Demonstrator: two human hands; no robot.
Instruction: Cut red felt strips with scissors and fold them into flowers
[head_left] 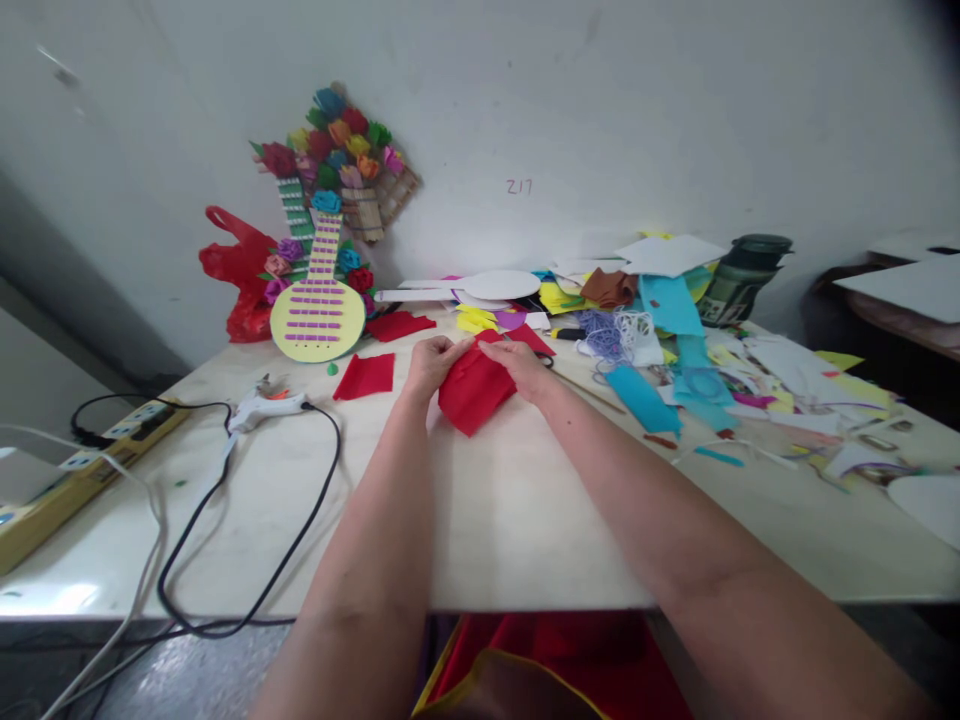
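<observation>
Both my hands hold a red sheet of paper point(472, 392) on the pale table point(495, 510). My left hand point(430, 364) pinches its upper left edge with closed fingers. My right hand point(525, 368) grips the upper right edge, fingers curled over it. The paper's lower corner rests on the table. Another red paper piece point(365, 377) lies just left of my left hand, and a third red piece point(399, 325) lies farther back.
A glue gun point(262, 407) with a black cord point(247, 540) lies at the left, near a power strip point(90, 465). A yellow paper guitar point(317, 310) with paper flowers leans on the wall. Coloured paper scraps point(675, 350) and a dark jar point(739, 280) crowd the right.
</observation>
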